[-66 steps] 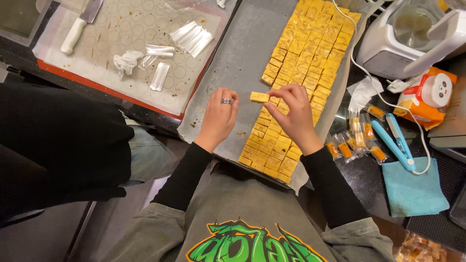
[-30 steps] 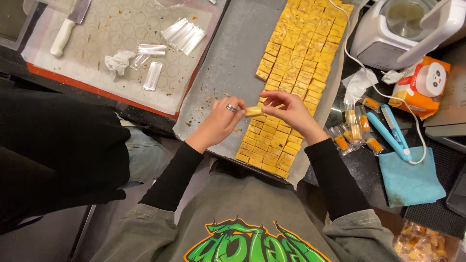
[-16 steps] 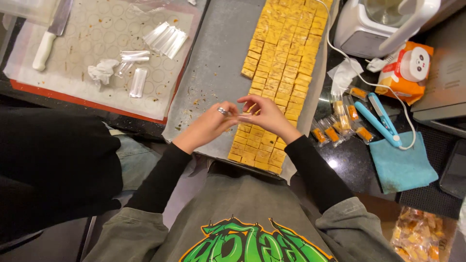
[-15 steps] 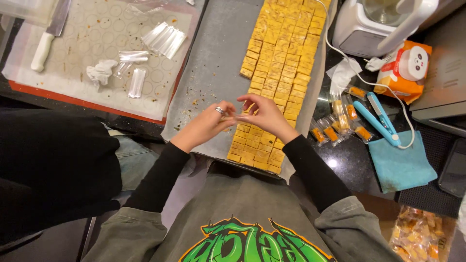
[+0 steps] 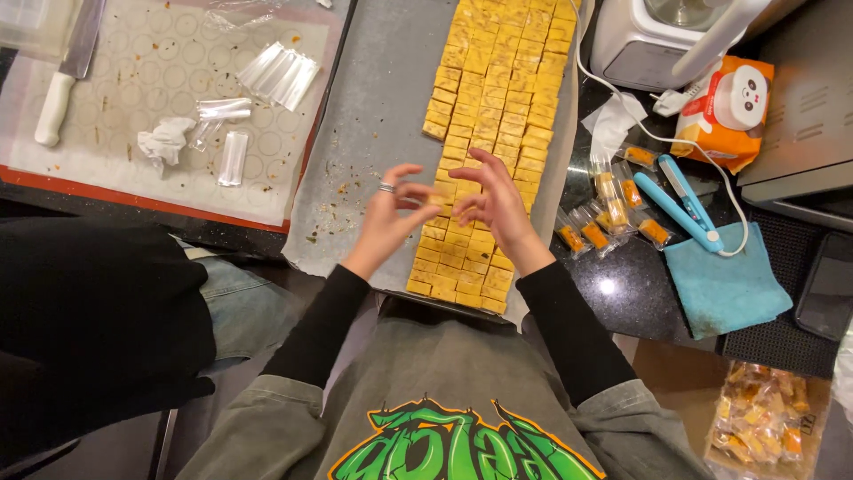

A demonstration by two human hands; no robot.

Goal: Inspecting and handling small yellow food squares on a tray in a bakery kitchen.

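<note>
Two hands (image 5: 444,209), fingers spread (empty, apparently), hover over square yellow candy pieces (image 5: 493,98).

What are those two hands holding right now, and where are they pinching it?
It cannot be told. The left hand and right hand face each other above the yellow squares, fingers spread; nothing clear shows between them.

Beneath my left hand (image 5: 391,218) and right hand (image 5: 496,206) I see golden-yellow candy squares (image 5: 487,133), flecked darker, on pale grey parchment (image 5: 378,107). Left of my left hand, a cream baking mat (image 5: 142,89) carries a pattern of grey circles and a red border; the knife (image 5: 62,89) there has a white handle. Right of my right hand I note a glossy black counter (image 5: 622,284), a turquoise cloth (image 5: 724,280), a light-blue sealer tool (image 5: 680,204) and an orange packet (image 5: 724,111).
</note>
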